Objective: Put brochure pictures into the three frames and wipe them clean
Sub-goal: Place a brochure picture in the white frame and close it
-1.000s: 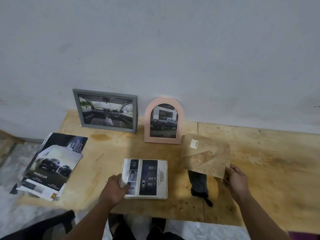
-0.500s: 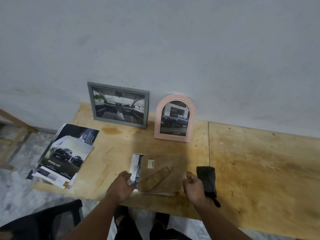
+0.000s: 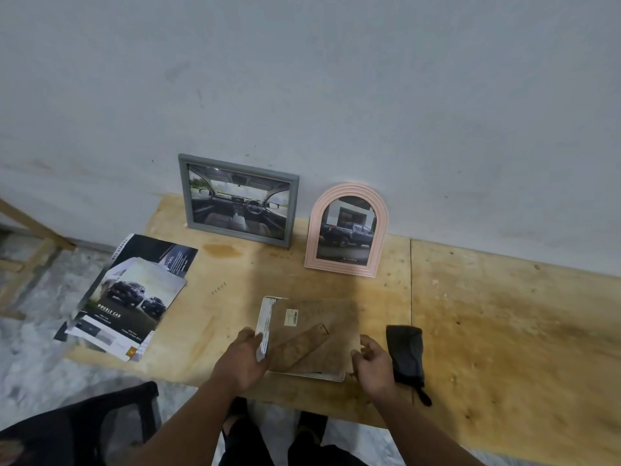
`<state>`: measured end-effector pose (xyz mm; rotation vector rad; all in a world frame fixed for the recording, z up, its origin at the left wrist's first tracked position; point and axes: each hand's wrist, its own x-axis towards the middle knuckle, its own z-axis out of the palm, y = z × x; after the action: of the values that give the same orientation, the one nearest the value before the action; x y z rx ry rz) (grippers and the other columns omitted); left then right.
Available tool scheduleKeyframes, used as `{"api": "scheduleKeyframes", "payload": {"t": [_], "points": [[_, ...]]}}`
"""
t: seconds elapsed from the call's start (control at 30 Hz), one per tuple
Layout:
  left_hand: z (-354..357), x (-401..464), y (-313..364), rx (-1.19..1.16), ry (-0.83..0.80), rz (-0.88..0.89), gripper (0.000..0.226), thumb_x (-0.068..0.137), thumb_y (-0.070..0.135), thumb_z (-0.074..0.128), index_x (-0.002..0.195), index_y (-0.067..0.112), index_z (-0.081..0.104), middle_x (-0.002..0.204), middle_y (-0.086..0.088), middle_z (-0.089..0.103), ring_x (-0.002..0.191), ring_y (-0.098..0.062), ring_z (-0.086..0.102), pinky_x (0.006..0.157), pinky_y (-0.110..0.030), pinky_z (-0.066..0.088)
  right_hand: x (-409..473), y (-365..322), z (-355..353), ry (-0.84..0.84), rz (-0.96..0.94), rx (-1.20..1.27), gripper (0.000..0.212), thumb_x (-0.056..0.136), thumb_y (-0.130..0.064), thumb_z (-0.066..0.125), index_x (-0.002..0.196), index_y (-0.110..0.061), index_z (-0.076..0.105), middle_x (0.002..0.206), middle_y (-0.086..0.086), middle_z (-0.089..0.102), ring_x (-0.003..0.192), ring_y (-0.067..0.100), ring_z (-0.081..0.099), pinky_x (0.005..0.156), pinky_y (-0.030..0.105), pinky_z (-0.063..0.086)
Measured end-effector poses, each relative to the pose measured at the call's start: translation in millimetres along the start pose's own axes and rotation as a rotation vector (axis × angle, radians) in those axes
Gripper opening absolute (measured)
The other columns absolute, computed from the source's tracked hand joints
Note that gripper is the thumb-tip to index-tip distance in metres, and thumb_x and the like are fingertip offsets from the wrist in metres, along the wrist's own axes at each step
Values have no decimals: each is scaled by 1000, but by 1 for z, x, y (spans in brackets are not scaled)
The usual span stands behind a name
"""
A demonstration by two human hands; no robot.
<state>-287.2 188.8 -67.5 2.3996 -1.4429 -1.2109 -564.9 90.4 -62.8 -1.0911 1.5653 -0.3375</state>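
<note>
Third frame (image 3: 268, 326) lies face-down at the table's near edge; left hand (image 3: 242, 359) grips its left side, right hand (image 3: 373, 361) pinches the backing board (image 3: 319, 334), seating it over the picture.

Grey frame (image 3: 238, 200): rectangular, upright against the wall, car-interior picture inside.
Pink frame (image 3: 346, 230): arched, upright beside the grey one, pickup picture inside.
White frame (image 3: 265, 327): flat on the worktop, brown backing board (image 3: 316, 334) on it.
Brochures (image 3: 131, 297): loose pile at the worktop's left edge.
Dark cloth (image 3: 405, 355): crumpled, right of the white frame.
</note>
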Motion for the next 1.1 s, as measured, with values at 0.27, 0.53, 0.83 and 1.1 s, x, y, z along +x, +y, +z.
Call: {"api": "scheduleKeyframes", "payload": {"t": [0.27,0.53,0.83,1.1], "points": [[0,6,2,24,-22,6,66,99,40,58,157,16,39,155,-6,33,136,-26,49,108,-31,45,-4,0,-6,10,-5,116,26,103,-1,52,125,-13,60,86,0,73,71,12,70,51,18,52],[-5,5,-5,-113,20,2,72,91,40,57,157,16,39,151,-4,49,132,-25,54,104,-35,49,-5,-2,-1,64,-20,136,28,103,-3,53,127,-17,59,86,4,73,71,18,68,50,21,53],[-8,8,-2,-227,48,24,41,94,43,49,131,31,63,108,6,58,102,-15,58,79,-26,41,2,-7,15,21,-18,12,23,101,-6,59,116,-23,64,91,-2,76,75,12,74,63,30,61],[-9,12,-6,-183,32,34,56,86,52,44,135,33,63,124,8,59,119,-12,58,88,-22,41,-1,-1,28,91,-151,-399,26,94,-27,64,120,-29,66,90,-7,71,75,12,66,70,41,61]]}}
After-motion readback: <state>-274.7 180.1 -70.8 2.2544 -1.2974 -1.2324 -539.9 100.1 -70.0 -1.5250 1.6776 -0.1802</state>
